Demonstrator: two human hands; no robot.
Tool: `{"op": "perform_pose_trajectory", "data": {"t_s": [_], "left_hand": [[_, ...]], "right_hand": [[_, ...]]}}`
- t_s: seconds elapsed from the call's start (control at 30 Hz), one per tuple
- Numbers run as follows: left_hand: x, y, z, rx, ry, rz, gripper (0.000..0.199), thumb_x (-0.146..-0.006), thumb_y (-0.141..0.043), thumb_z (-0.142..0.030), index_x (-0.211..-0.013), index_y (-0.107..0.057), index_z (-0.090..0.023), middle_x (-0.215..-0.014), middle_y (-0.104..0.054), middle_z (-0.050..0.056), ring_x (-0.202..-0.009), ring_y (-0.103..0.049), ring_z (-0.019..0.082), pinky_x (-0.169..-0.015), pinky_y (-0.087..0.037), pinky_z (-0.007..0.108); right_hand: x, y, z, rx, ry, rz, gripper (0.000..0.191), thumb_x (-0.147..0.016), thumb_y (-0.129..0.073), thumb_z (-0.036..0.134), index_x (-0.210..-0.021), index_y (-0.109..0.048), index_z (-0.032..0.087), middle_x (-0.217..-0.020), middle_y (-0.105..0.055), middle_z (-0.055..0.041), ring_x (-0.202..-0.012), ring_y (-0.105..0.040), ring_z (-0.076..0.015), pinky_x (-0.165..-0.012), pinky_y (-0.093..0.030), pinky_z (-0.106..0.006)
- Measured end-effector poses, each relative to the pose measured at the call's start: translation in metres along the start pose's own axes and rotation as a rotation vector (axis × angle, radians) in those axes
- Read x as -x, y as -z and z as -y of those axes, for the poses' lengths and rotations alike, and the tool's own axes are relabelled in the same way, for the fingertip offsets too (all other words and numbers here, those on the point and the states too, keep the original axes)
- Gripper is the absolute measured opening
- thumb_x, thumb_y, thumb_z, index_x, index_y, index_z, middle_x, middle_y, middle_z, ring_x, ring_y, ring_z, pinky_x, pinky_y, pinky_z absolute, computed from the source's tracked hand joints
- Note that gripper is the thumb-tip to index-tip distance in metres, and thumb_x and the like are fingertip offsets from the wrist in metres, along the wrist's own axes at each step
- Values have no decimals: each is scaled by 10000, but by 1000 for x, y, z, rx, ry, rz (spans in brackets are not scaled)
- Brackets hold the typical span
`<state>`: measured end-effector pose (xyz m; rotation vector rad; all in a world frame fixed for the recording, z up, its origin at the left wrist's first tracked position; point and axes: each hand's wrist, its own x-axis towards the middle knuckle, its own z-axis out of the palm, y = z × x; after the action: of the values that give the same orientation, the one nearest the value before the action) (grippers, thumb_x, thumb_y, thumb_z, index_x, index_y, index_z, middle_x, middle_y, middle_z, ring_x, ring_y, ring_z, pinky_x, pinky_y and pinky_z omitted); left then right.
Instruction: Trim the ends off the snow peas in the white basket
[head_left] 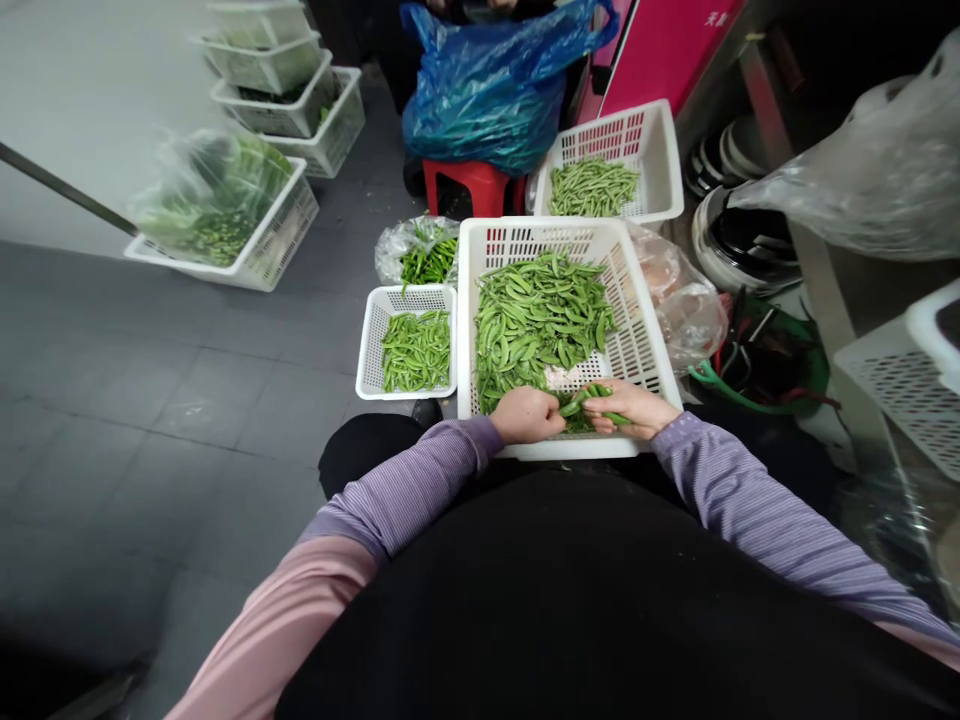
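Note:
Both hands are over the near side of a large white slotted basket [649, 350], which holds a heap of green pea pods [540, 310]. In my right hand [634, 408] is a small bunch of pea pods [598, 400], with the fingers curled around them. My left hand [525, 414] is closed, its fingertips pinched at the left end of a pod from that bunch. Bits of green lie under the hands at the basket's near edge. To the left stands a smaller white basket [363, 372] with more pods [416, 350] in it.
Behind the large basket, another white basket [664, 160] holds green beans [592, 187]. A blue plastic bag [487, 90] rests on a red stool [471, 180]. Green peppers [430, 260] lie in a clear bag. Stacked baskets [292, 120] stand at the far left; a green-rimmed container [780, 365] sits right.

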<state>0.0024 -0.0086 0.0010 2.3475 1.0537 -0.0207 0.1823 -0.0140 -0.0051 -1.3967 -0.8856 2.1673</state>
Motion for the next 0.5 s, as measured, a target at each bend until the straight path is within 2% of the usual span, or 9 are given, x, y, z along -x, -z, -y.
{"op": "perform_pose_trajectory", "data": {"t_s": [0.1, 0.2, 0.33, 0.5], "left_hand": [[2, -2, -5, 56, -148, 45, 234, -718, -437, -220, -617, -636, -149, -598, -624, 18, -530, -501, 98, -529, -350, 209], [3, -7, -12, 71, -182, 42, 238, -721, -431, -211, -635, -645, -149, -594, -624, 14, -516, -489, 91, -530, -353, 202], [1, -12, -12, 21, -59, -14, 280, -751, -401, -237, -699, -662, -151, -684, -660, 48, -598, -554, 126, -574, -393, 223], [-5, -7, 3, -8, 152, -58, 308, -770, -387, -296, -735, -664, -165, -740, -671, 70, -686, -602, 173, -612, -426, 255]], "right_hand": [[0, -5, -6, 37, 41, -78, 376, -494, -789, 331, -676, -513, 153, -484, -488, 57, -392, -413, -57, -398, -338, -198], [-4, -15, -13, 24, 66, -156, 391, -514, -772, 379, -736, -535, 160, -538, -518, 52, -431, -450, -65, -417, -360, -196], [-4, -20, -14, -6, 56, -151, 400, -534, -760, 378, -799, -554, 160, -533, -515, 51, -415, -435, -63, -406, -349, -196], [4, -14, -7, -8, 78, -101, 358, -529, -752, 278, -804, -564, 149, -534, -526, 39, -406, -419, -66, -407, -337, -213]]}}
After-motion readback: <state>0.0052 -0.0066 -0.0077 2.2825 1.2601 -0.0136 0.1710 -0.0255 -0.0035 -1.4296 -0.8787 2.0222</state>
